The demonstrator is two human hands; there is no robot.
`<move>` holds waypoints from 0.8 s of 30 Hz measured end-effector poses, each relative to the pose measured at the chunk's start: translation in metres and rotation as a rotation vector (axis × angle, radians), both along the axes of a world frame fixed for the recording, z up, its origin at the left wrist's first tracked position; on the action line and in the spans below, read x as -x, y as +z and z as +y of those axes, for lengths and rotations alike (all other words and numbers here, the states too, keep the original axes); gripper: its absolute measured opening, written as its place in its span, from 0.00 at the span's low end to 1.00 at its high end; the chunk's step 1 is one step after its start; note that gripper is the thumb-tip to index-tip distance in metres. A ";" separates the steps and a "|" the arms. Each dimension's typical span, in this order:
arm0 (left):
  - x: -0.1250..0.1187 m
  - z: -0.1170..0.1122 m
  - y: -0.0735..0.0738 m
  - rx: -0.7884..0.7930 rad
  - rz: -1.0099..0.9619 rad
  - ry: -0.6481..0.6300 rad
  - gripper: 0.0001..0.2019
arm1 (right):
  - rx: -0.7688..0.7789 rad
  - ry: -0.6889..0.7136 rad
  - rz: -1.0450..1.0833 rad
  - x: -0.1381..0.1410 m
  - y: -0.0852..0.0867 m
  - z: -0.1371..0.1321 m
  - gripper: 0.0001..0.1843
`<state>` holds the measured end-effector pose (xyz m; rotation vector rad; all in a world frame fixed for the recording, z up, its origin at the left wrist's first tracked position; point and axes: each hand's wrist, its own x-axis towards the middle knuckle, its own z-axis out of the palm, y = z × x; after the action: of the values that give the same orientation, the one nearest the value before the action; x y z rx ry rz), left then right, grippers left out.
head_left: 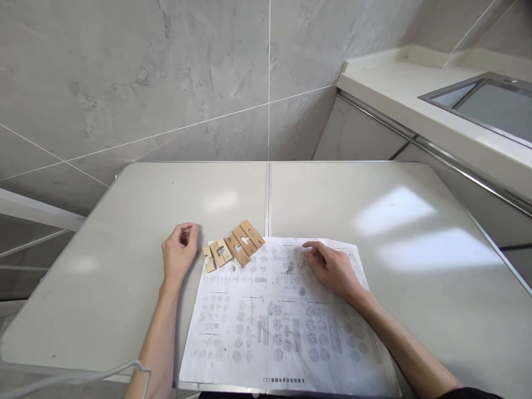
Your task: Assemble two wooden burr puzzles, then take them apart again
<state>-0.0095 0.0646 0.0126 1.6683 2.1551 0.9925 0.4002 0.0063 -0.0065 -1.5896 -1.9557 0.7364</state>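
My left hand [178,252] rests on the table just left of several wooden puzzle pieces, its fingers curled in and the fingertips meeting the thumb; nothing shows in it. The flat notched pieces [243,250] lie side by side in a slanting row, some with cut-out slots and dark handwritten marks. They overlap the upper left of a large printed instruction sheet [233,371], whose rows of small diagrams face away from me. Over the sheet's upper right lies my right hand [332,269], index finger stretched out toward the printed figures, the other fingers loosely bent, holding nothing visible.
The pale folding table [103,288] has a seam [267,199] down its middle. A grey cable [103,374] crosses its front left edge. Behind stands a grey tiled wall [187,72]. At the right is a white counter [382,77] with an inset sink [490,105].
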 end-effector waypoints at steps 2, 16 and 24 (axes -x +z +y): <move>-0.003 -0.003 0.001 0.014 0.006 -0.024 0.15 | -0.003 0.004 -0.003 0.000 0.001 0.000 0.15; -0.003 -0.004 0.002 0.029 0.003 -0.027 0.14 | 0.002 -0.001 0.003 0.000 0.001 0.000 0.15; -0.003 -0.002 0.000 0.035 0.024 -0.035 0.13 | 0.022 0.000 0.012 -0.001 0.003 -0.001 0.15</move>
<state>-0.0068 0.0631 0.0130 1.7044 2.1385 0.9249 0.4012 0.0057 -0.0037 -1.5946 -1.9450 0.7681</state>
